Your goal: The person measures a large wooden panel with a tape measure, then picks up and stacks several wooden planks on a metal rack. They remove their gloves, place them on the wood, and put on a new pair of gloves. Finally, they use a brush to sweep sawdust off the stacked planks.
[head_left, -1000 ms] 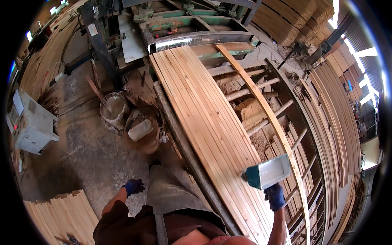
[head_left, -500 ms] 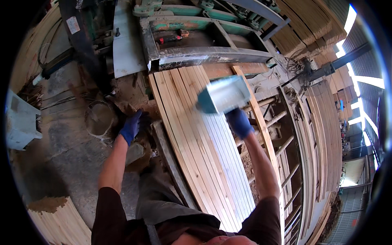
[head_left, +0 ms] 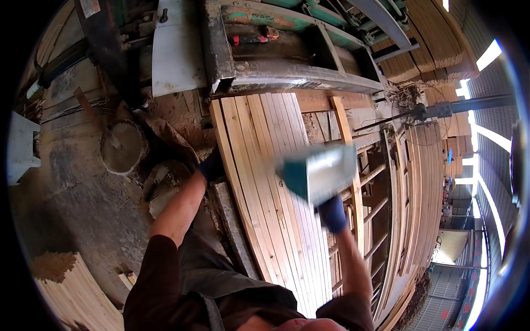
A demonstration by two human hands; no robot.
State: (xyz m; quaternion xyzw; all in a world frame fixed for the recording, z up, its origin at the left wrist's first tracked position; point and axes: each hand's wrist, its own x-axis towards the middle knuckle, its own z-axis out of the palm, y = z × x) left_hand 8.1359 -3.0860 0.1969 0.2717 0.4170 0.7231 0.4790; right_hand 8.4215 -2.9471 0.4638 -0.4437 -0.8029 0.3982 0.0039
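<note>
A row of long, narrow wooden strips [head_left: 259, 193] lies side by side in front of me. Over its right part, my right hand [head_left: 333, 214], in a blue glove, is closed on a box-shaped teal and white tool [head_left: 326, 172]. Motion blurs the tool, so its exact kind and any contact with the wood cannot be made out. At the left edge of the strips is my left hand [head_left: 211, 165], also gloved in dark blue. Its fingers are in shadow, and whether they grip the wood is hidden.
A metal machine frame [head_left: 303, 74] stands beyond the strips, with a red and black tool [head_left: 254, 38] lying in it. A round bucket [head_left: 122, 148] stands at left. Rollers [head_left: 376, 209] and stacked boards [head_left: 422, 204] line the right. More strips [head_left: 77, 298] lie at lower left.
My left hand has moved right, from beside the bucket to the strips' left edge. The right hand, still holding the tool, is lower in view. The whole view has shifted somewhat.
</note>
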